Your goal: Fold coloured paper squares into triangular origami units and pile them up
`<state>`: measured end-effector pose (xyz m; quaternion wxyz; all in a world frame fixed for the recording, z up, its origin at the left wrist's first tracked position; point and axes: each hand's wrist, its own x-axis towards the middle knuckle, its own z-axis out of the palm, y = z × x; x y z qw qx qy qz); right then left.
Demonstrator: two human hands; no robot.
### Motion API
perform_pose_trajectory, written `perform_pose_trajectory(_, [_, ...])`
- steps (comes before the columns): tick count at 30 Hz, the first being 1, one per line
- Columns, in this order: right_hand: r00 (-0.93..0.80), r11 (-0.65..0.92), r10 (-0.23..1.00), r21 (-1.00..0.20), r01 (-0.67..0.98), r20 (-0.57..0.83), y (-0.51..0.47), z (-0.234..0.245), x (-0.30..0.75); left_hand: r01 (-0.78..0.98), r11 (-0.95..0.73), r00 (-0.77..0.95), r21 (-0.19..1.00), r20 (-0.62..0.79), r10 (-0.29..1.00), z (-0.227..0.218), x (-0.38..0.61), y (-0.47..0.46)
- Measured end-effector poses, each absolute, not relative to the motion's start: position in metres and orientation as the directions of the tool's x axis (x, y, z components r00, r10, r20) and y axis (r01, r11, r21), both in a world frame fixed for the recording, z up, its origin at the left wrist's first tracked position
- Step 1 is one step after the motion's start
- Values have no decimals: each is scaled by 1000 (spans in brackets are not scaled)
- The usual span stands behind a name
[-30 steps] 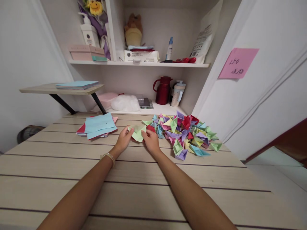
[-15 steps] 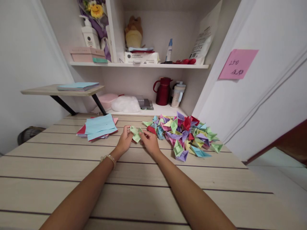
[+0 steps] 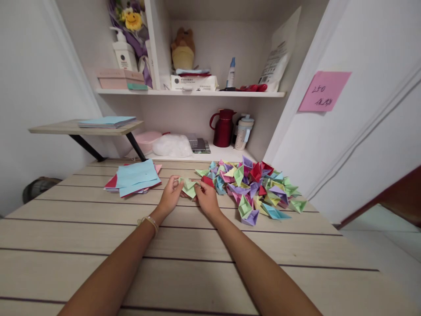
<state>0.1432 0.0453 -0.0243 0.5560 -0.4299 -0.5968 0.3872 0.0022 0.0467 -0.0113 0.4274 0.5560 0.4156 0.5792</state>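
Between my two hands is a light green folded paper (image 3: pixel 189 188), held just above the slatted table (image 3: pixel 184 245). My left hand (image 3: pixel 171 195), with bands round its wrist, pinches the paper's left side. On the other side, my right hand (image 3: pixel 207 198) grips its right edge between thumb and fingers. Some of the fingertips are hidden behind the paper. Right of my right hand lies a heap of folded paper boats (image 3: pixel 253 186) in many colours, with a red one (image 3: pixel 207 180) close to my fingers. A stack of paper sheets (image 3: pixel 136 175), light blue on top, lies to the left.
A small raised shelf (image 3: pixel 66 127) with more paper sheets (image 3: pixel 108 121) stands at the back left. Behind the table, a cabinet holds a red jug (image 3: pixel 223 128), a speckled bottle (image 3: pixel 244 132) and a plastic bag (image 3: pixel 173 145). A pink note (image 3: pixel 325 91) hangs at right.
The green paper has spread wider between my hands; its upright points now sit lower and farther apart. My head view has tilted up slightly. The heap and the stack stay put.
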Motion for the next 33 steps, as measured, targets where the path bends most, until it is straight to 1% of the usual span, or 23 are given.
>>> perform_pose_trajectory(6, [11, 305, 952, -952, -15, 305, 45, -24, 144, -120, -225, -63, 967, 218, 974, -14, -1, 50])
perform_pose_trajectory(10, [31, 295, 955, -955, -13, 295, 42, -20, 144, -138, -233, -87, 963, 222, 971, -13, -1, 51])
perform_pose_trajectory(13, [45, 285, 958, -959, -5, 284, 42, -20, 144, -121, -240, -49, 963, 236, 970, -13, 0, 51])
perform_pose_trajectory(20, [26, 266, 964, -961, -75, 265, 47, -25, 143, -53, -300, 10, 952, 301, 954, -11, 0, 46])
perform_pose_trajectory(28, [63, 232, 972, -966, -117, 226, 47, -25, 141, -135, -273, 7, 952, 277, 961, -13, 0, 48])
perform_pose_trajectory(30, [114, 264, 961, -959, -106, 252, 48, -26, 141, -154, -254, 15, 955, 259, 966, -12, 1, 46])
perform_pose_trajectory(33, [158, 312, 941, -948, -70, 298, 48, -26, 143, -163, -229, 84, 960, 245, 966, -9, 3, 43])
